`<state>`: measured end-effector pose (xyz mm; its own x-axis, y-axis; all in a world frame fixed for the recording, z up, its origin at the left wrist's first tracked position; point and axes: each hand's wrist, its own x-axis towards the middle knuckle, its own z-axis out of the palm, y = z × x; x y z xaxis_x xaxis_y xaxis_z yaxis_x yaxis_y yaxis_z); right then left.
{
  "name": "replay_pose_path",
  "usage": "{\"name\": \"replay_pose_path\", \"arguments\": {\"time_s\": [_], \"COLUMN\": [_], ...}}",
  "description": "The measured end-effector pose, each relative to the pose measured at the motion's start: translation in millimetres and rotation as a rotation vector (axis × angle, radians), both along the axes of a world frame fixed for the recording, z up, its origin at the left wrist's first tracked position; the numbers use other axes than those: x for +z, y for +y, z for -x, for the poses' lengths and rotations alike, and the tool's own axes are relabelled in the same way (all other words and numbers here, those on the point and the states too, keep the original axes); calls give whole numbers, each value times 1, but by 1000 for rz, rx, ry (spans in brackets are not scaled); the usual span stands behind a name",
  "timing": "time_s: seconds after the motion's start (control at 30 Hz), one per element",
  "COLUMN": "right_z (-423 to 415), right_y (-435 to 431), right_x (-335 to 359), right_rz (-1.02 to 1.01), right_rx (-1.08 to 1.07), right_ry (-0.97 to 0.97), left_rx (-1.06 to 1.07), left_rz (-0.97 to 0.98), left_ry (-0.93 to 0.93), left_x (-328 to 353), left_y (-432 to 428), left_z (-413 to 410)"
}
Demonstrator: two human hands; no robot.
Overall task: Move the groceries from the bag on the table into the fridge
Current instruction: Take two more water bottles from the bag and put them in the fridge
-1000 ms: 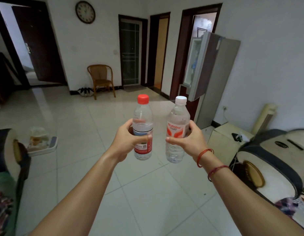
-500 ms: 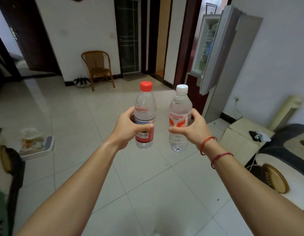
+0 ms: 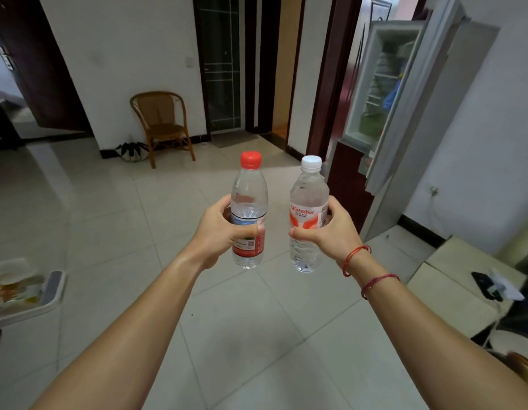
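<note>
Head view. My left hand is wrapped around the red-capped bottle, thumb across its label, holding it upright above the tiled floor. My right hand is wrapped likewise around the white-capped bottle, also upright; the red "Wahaha" label faces me. The two bottles stand side by side, close but apart, both clear and capped. Two red cords circle my right wrist. The fridge stands against the right wall, well beyond the bottles, its upper door swung open; shelves show inside, their contents too blurred to tell. A wicker chair stands by the far wall. A tray holding blurred items lies at the left edge of the view.
</note>
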<state>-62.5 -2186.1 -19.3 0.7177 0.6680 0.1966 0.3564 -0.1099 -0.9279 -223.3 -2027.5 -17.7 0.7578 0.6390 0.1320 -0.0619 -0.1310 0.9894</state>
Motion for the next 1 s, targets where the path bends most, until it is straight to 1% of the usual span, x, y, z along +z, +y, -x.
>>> {"name": "replay_pose_path", "arguments": {"time_s": [0.4, 0.7, 1.0], "right_z": [-141, -260, -373], "right_y": [171, 322, 435], "right_x": [-15, -23, -16], "right_rz": [13, 49, 45], "right_rx": [16, -93, -169], "right_ry": [31, 36, 72], "left_rx": [8, -62, -143], "left_rz": [45, 62, 33], "left_ry": [-9, 14, 45], "left_x": [-15, -18, -15], "left_y": [171, 336, 451], "left_z": [-146, -275, -396]}}
